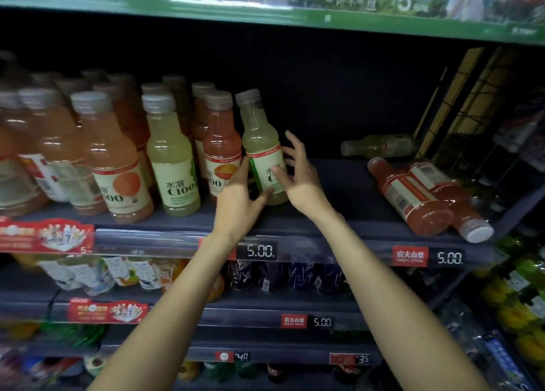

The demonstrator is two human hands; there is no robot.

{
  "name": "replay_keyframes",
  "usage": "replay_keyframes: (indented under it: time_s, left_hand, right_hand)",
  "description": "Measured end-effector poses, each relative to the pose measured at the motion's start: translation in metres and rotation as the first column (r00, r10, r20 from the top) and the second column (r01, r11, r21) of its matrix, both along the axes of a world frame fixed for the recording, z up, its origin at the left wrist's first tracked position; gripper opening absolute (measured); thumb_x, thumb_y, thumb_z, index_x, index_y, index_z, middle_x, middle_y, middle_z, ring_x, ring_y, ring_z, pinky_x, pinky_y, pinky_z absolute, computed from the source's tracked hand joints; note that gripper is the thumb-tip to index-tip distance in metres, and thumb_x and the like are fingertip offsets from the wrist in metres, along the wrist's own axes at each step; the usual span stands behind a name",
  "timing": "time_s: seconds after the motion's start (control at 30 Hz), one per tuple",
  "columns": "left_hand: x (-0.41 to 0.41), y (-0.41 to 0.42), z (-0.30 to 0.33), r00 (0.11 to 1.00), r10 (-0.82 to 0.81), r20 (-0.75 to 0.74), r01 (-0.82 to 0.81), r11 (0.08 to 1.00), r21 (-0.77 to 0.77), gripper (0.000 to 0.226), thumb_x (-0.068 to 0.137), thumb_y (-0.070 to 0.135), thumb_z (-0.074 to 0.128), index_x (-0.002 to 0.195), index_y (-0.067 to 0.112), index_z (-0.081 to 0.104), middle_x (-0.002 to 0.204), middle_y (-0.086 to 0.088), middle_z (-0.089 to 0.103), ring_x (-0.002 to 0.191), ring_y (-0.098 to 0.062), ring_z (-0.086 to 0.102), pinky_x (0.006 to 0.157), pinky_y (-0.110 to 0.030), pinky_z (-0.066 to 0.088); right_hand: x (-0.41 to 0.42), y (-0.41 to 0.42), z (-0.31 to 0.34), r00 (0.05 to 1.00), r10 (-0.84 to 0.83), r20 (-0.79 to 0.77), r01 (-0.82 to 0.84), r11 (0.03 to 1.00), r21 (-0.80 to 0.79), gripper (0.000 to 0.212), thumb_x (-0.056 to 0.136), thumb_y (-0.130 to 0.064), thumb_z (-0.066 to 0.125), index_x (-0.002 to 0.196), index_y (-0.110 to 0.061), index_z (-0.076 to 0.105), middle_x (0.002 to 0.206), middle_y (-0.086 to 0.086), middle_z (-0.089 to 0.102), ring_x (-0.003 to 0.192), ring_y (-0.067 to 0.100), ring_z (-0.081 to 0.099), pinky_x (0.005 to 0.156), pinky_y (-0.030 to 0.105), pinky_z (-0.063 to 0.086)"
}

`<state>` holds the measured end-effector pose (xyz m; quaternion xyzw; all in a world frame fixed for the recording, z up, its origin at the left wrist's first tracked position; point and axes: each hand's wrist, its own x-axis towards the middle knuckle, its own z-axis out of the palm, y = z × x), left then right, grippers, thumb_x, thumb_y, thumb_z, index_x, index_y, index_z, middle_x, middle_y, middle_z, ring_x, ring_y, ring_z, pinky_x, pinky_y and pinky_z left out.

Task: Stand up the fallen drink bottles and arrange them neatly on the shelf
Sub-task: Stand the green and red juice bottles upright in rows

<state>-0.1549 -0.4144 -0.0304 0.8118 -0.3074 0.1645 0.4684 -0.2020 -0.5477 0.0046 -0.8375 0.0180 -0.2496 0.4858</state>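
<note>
Head view, step in hand: you are setting a yellow bottle (264, 151) upright at the right end of the standing row on the shelf (295, 219); it leans slightly left and nearly touches the pink bottle (221, 148) at its 9 o'clock.
Left hand (239, 196): fingers and thumb lie against the yellow bottle's lower label, steadying it, not wrapped round.
Right hand (300, 172): fingers spread, thumb touching the label; loose contact, no clench.
Next move, as I judge it: square the bottle, let go, then reach toward 3 o'clock.
Fallen count: three. One yellow fallen bottle (380, 145) lies at the back; two red fallen bottles (421, 199) lie crossed, touching, near the front edge.
Standing count: front row about six; rows behind blurred, cannot count.
</note>
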Motion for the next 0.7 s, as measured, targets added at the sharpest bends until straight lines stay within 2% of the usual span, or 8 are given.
replay_keyframes:
  time_s: [0.07, 0.17, 0.27, 0.33, 0.4, 0.47, 0.53, 0.7]
  left_hand:
    - [-0.002, -0.001, 0.000, 0.997, -0.046, -0.056, 0.043, 0.998, -0.045, 0.073, 0.086, 0.031, 0.063, 0.150, 0.018, 0.030, 0.138, -0.005, 0.055, 0.124, -0.019, 0.055, 0.100, -0.039, 0.048]
    - [-0.009, -0.006, 0.004, 0.987, -0.089, -0.137, 0.077, 0.993, -0.087, 0.073, 0.082, 0.024, 0.053, 0.151, 0.020, 0.029, 0.140, -0.005, 0.054, 0.125, -0.019, 0.054, 0.102, -0.039, 0.048]
    - [-0.016, -0.012, 0.007, 0.987, -0.122, -0.100, 0.117, 0.992, -0.049, 0.068, 0.081, 0.012, 0.053, 0.147, 0.015, 0.037, 0.142, -0.006, 0.051, 0.126, -0.019, 0.052, 0.103, -0.038, 0.046]
    - [-0.018, -0.011, 0.007, 0.996, -0.061, -0.064, 0.061, 0.998, -0.005, 0.063, 0.083, 0.006, 0.058, 0.144, 0.012, 0.041, 0.140, -0.009, 0.051, 0.123, -0.023, 0.053, 0.100, -0.041, 0.047]
    - [-0.021, -0.006, 0.007, 0.998, 0.064, 0.005, -0.064, 0.998, 0.015, 0.056, 0.085, 0.007, 0.059, 0.139, 0.015, 0.046, 0.134, -0.009, 0.054, 0.116, -0.026, 0.057, 0.093, -0.042, 0.051]
    - [-0.025, 0.003, 0.007, 0.970, 0.208, 0.129, -0.210, 0.978, -0.001, 0.050, 0.085, 0.009, 0.062, 0.133, 0.016, 0.049, 0.126, -0.010, 0.057, 0.111, -0.025, 0.054, 0.083, -0.040, 0.051]
    - [-0.022, 0.011, 0.005, 0.916, 0.319, 0.245, -0.317, 0.947, -0.049, 0.054, 0.079, 0.006, 0.069, 0.127, 0.014, 0.045, 0.119, -0.017, 0.058, 0.107, -0.024, 0.046, 0.074, -0.039, 0.051]
    - [-0.009, 0.025, 0.004, 0.902, 0.363, 0.234, -0.360, 0.931, -0.057, 0.064, 0.079, 0.006, 0.070, 0.137, 0.010, 0.043, 0.130, -0.019, 0.048, 0.116, -0.035, 0.048, 0.076, -0.040, 0.051]
  right_hand:
    - [0.005, -0.005, -0.003, 1.000, 0.015, -0.011, -0.014, 1.000, 0.011, 0.070, 0.094, -0.025, 0.057, 0.150, -0.022, 0.015, 0.149, 0.006, 0.036, 0.132, 0.018, 0.041, 0.104, 0.035, 0.038]
    - [0.009, -0.014, -0.015, 0.998, 0.044, -0.047, -0.044, 0.999, 0.007, 0.079, 0.089, -0.017, 0.063, 0.150, -0.024, 0.013, 0.152, 0.004, 0.030, 0.137, 0.019, 0.034, 0.110, 0.046, 0.035]
    - [0.013, -0.017, -0.022, 0.998, -0.001, -0.057, 0.004, 0.999, 0.049, 0.087, 0.083, -0.004, 0.067, 0.149, -0.025, 0.015, 0.150, 0.002, 0.032, 0.136, 0.019, 0.036, 0.110, 0.047, 0.035]
    - [0.020, -0.014, -0.019, 0.998, -0.024, -0.056, 0.028, 0.997, 0.071, 0.087, 0.082, 0.001, 0.067, 0.149, -0.024, 0.017, 0.149, 0.001, 0.034, 0.135, 0.019, 0.036, 0.109, 0.045, 0.037]
    - [0.030, -0.008, -0.018, 0.999, -0.018, -0.037, 0.020, 0.998, 0.057, 0.086, 0.082, 0.002, 0.067, 0.148, -0.021, 0.018, 0.149, 0.005, 0.034, 0.136, 0.021, 0.036, 0.108, 0.046, 0.038]
    - [0.040, -0.002, -0.019, 1.000, -0.011, -0.012, 0.011, 0.999, 0.047, 0.085, 0.081, 0.001, 0.068, 0.148, -0.018, 0.019, 0.148, 0.007, 0.034, 0.135, 0.023, 0.037, 0.107, 0.049, 0.038]
    - [0.049, 0.004, -0.022, 1.000, -0.008, -0.004, 0.008, 0.999, 0.045, 0.085, 0.081, -0.001, 0.069, 0.147, -0.016, 0.019, 0.148, 0.008, 0.034, 0.135, 0.024, 0.038, 0.107, 0.049, 0.039]
    - [0.059, 0.013, -0.020, 0.999, -0.029, -0.021, 0.028, 0.999, -0.040, 0.084, 0.084, -0.004, 0.067, 0.150, -0.014, 0.015, 0.150, 0.010, 0.032, 0.137, 0.023, 0.034, 0.110, 0.036, 0.033]
